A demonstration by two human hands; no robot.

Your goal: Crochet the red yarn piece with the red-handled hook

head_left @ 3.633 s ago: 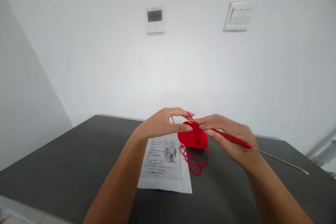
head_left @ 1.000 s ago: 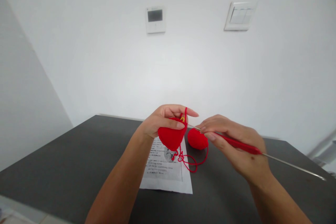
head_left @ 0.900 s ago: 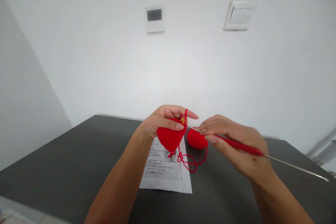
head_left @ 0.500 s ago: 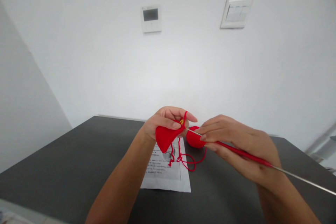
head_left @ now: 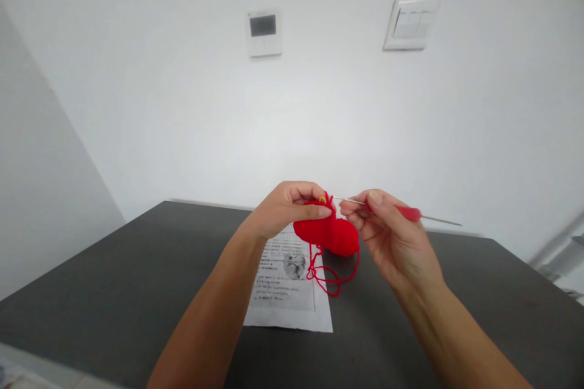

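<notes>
My left hand [head_left: 285,209] pinches the top edge of a red crocheted piece [head_left: 314,230], near a small yellow marker ring [head_left: 322,199]. A second red rounded piece [head_left: 343,240] lies right behind it; whether the two touch I cannot tell. My right hand [head_left: 387,231] holds a crochet hook [head_left: 404,213] with a red grip and a long metal shaft. The hook's tip points left at the edge by the marker. Loose red yarn [head_left: 329,276] hangs down and loops on the table.
A printed sheet of paper [head_left: 289,289] lies on the dark table [head_left: 114,292] under my hands. The white wall behind carries a small control panel [head_left: 263,31] and a light switch plate [head_left: 410,23]. A pale object [head_left: 566,258] shows at the right edge.
My right hand has turned palm up and risen, swinging the hook from slanting down-right to nearly level. The red piece in my left hand has moved right, up against the second piece.
</notes>
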